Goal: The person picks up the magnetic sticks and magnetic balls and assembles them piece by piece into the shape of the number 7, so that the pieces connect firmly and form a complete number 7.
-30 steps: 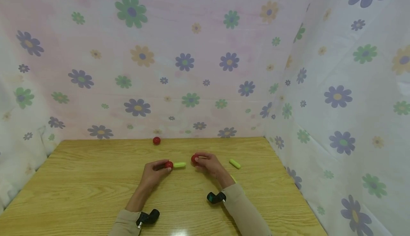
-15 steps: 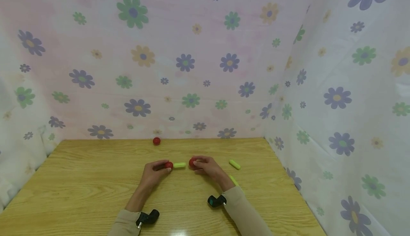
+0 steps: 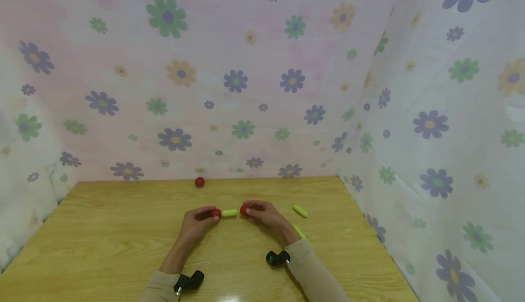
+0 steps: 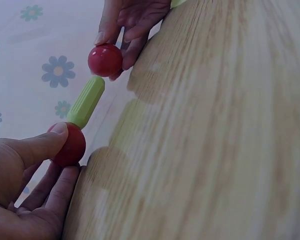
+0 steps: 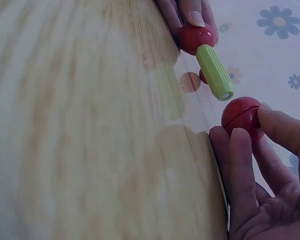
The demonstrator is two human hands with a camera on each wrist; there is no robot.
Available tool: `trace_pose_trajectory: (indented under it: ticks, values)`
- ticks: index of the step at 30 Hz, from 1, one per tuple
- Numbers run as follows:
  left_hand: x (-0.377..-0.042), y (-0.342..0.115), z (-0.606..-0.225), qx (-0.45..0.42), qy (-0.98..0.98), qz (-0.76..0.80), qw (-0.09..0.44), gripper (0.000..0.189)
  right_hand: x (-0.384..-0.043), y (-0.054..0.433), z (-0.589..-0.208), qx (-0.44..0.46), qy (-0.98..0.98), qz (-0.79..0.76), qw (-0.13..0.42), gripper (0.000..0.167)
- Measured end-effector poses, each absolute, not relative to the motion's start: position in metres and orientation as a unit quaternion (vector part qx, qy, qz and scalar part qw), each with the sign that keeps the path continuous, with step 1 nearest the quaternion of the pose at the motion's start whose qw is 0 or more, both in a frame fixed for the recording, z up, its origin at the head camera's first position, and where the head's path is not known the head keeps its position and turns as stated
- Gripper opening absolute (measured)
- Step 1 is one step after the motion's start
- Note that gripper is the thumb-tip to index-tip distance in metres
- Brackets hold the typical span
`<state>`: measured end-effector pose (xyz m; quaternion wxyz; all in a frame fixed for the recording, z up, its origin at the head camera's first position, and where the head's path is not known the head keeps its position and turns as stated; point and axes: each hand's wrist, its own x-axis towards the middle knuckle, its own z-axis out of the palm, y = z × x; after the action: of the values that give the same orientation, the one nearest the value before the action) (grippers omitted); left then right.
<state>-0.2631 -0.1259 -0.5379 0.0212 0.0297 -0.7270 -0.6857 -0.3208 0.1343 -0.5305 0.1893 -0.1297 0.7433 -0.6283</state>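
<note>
Lining-up seems in hand, calling for a straight push: left of the lime-green ribbed rod (image 4: pixel 87 102), the left grip (image 3: pixel 196 223) pinches a touching red ball (image 4: pixel 74 147); just off its right end, the right grip (image 3: pixel 267 215) pinches a second red ball (image 5: pixel 240 117).

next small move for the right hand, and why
Probably ease the right hand left until its red ball meets the free end of the green stick: a narrow gap parts them, and the left hand holds another red ball at the other end.
</note>
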Motion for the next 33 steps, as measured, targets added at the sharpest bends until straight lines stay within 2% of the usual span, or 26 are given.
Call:
trace_pose_trajectory:
  ticks: [10,24,33]
  values:
    - [-0.2631,-0.1260,-0.5419,0.029,-0.726,-0.687,0.021,0.040,-0.3191,0.1298,-0.5330,-0.142,0.761,-0.609,0.174,0.038]
    - [-0.2616,-0.1255,-0.5425,0.037,-0.727,-0.686,0.018,0.039,-0.3168,0.1290,-0.5330,-0.162,0.772,-0.590,0.173,0.040]
    - [-0.2626,-0.1254,-0.5415,0.036,-0.729,-0.684,0.018,0.040,-0.3177,0.1319,-0.5350,-0.156,0.758,-0.609,0.175,0.036]
